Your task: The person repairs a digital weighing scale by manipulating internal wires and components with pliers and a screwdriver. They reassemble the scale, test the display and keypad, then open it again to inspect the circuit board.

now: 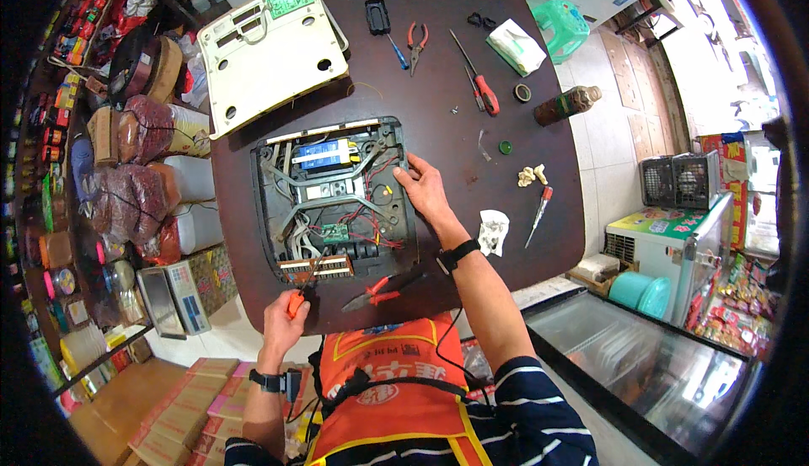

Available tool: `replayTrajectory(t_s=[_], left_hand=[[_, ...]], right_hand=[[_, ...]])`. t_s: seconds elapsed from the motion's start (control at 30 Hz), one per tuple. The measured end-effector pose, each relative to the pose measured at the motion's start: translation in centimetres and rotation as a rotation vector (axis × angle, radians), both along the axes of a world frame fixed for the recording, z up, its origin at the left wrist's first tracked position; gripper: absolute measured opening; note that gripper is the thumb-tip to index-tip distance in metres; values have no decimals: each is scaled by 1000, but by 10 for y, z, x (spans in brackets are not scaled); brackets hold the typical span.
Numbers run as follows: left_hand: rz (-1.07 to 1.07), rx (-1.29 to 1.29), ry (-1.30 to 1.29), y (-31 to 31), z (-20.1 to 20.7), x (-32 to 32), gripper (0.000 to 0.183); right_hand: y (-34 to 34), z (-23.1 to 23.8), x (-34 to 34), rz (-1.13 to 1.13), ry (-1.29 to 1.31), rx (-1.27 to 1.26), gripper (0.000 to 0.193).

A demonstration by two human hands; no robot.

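Observation:
A black plastic device housing (263, 213) lies open on the table, showing a metal cross frame (297, 206), a blue battery (324, 156), a small green circuit board (334, 233) and red wires. My left hand (285, 324) is closed around a screwdriver (295, 303) with an orange handle; its shaft points at the brown strip (316, 270) along the housing's near edge. Whether the tip touches is too small to tell. My right hand (424, 190) grips the housing's right rim, thumb toward the inside. Red-handled pliers (371, 295) lie just in front of the housing.
A cream cover (270, 78) rests at the table's far left. Far off lie pliers (416, 45), a blue screwdriver (398, 51) and a red screwdriver (487, 95). Rightward are a brown bottle (566, 105), tissue pack (516, 47), green cap (506, 147) and another screwdriver (540, 213).

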State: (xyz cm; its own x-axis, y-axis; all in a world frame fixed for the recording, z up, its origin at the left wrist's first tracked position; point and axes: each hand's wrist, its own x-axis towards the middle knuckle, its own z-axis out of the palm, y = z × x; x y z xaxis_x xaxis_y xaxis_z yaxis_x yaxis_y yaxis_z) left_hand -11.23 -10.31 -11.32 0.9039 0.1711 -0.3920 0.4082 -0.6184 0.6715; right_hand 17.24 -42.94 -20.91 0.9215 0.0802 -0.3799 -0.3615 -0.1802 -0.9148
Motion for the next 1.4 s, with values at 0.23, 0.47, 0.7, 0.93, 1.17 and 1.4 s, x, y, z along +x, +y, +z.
replayTrajectory(t_s=[0.23,0.47,0.7,0.93,1.17,1.4], left_hand=[[-14,12,28,-3,4,3,34],[-29,-2,8,-6,7,6,34],[-10,5,26,-5,3,0,35],[12,-23,42,-7,3,-4,34],[5,-39,9,-11,9,3,34],[-11,-57,6,-19,14,10,32]], right_hand=[[3,6,-3,-75,42,174,71],[5,3,-1,-116,-16,179,62],[7,27,-9,-11,-341,-409,53],[4,45,-1,92,-726,-760,51],[15,34,5,390,-971,-924,26],[4,38,2,389,-986,-835,12]])
